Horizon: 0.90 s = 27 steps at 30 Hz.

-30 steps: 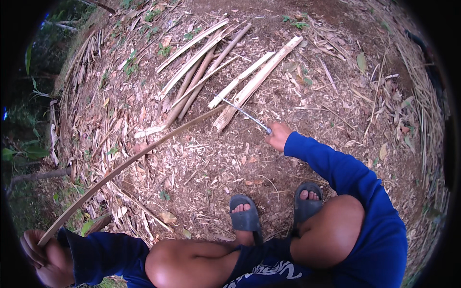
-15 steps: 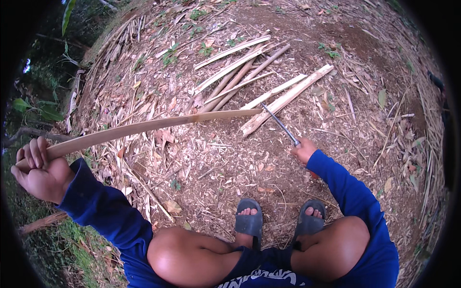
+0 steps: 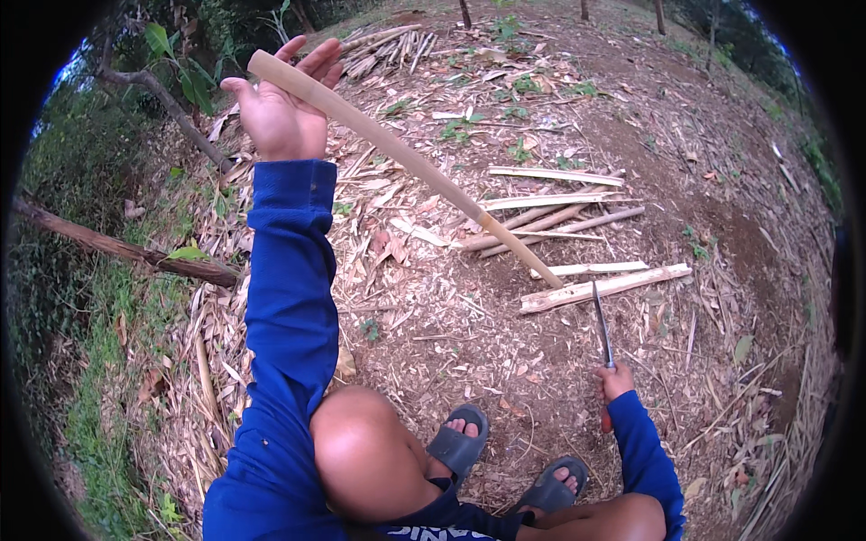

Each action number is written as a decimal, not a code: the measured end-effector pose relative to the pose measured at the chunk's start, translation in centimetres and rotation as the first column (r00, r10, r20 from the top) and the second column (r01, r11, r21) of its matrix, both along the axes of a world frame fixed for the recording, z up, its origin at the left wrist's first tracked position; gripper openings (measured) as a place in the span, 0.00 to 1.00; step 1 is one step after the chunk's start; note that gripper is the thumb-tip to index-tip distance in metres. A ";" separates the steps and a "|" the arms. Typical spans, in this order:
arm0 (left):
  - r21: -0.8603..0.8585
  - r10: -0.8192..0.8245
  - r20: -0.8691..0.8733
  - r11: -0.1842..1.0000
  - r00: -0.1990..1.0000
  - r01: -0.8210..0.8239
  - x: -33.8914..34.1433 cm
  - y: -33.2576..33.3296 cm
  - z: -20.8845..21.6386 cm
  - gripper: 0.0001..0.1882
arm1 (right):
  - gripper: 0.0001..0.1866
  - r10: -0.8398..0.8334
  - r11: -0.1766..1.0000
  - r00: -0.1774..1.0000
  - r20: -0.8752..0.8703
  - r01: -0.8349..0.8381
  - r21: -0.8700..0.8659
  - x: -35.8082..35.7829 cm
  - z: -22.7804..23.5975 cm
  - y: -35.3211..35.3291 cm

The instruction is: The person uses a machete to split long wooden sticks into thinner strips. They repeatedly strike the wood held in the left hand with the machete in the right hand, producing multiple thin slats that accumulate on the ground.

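Note:
My left hand is raised at the upper left, palm up with its fingers stretched apart. A long, smooth, light-brown stick rests across that palm, not gripped. Its lower end slants down to a split pale piece of wood on the ground; whether it touches the wood I cannot tell. Low on the right, my right hand is closed round the handle of a long knife, with a bit of reddish handle showing below the fist. The blade points away from me, its tip over the split wood.
Behind the split wood lies a loose pile of split and round sticks. A larger stack of sticks is farther off at the upper left. A fallen branch juts in on the left. Wood chips and dry leaves cover the ground.
My left hand has risen and moved inward, tilting the stick steeply, and its fingers have opened from their grip. The knife now points almost straight ahead. The view has tipped up and left.

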<state>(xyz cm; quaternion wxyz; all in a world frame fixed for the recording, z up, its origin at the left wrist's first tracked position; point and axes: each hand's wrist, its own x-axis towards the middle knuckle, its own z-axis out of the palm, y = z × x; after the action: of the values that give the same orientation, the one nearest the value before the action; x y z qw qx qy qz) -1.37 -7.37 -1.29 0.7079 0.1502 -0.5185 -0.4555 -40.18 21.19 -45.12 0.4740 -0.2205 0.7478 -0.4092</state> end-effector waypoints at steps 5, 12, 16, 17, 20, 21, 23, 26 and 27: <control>-0.011 -0.089 -0.105 0.996 0.991 0.088 0.9 -1.1 -1.4 0.54 | 0.06 0.036 0.999 0.993 -0.113 -0.040 -0.034 -0.3 -1.3 2.1; -0.028 0.040 -0.118 0.999 0.992 -0.043 -0.7 -1.3 -0.8 0.41 | 0.19 0.166 0.985 0.740 -0.651 -0.149 0.082 -1.6 -3.5 5.1; -0.122 0.015 -0.089 0.992 0.996 -0.026 -1.4 -1.8 2.2 0.37 | 0.19 0.143 0.987 0.728 -0.670 -0.158 0.039 -0.8 -1.9 5.8; -0.175 -0.012 -0.144 0.984 0.990 -0.013 -2.0 -2.2 3.7 0.34 | 0.19 0.134 0.988 0.722 -0.678 -0.154 0.031 -0.9 -2.2 6.0; -0.097 -0.038 0.065 0.994 0.997 0.044 -4.2 -1.3 8.5 0.30 | 0.19 0.098 0.991 0.714 -0.693 -0.137 -0.002 -1.8 -3.1 6.1; -0.124 -0.058 0.169 0.989 0.984 0.079 -5.3 -0.7 10.0 0.30 | 0.19 0.086 0.991 0.715 -0.694 -0.134 -0.015 -2.1 -3.4 6.3; -0.086 -0.175 0.305 0.974 0.936 0.210 -8.6 -0.2 10.6 0.30 | 0.19 0.143 0.990 0.766 -0.627 -0.118 0.081 -2.0 -2.6 5.8; 0.113 -0.333 0.509 0.940 0.794 0.322 -14.4 1.0 7.7 0.30 | 0.19 0.134 0.991 0.752 -0.645 -0.113 0.075 -1.6 -4.1 5.9; 0.191 -0.428 0.573 0.899 0.699 0.395 -15.7 -0.4 4.7 0.30 | 0.19 0.121 0.993 0.773 -0.623 -0.105 0.063 -0.7 -3.4 5.8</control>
<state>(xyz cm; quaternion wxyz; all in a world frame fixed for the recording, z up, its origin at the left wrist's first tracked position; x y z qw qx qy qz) -17.06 -7.74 3.39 0.3818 0.1859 -0.7239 -0.5438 -40.90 27.02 -48.52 0.2252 -0.3824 0.8530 -0.2746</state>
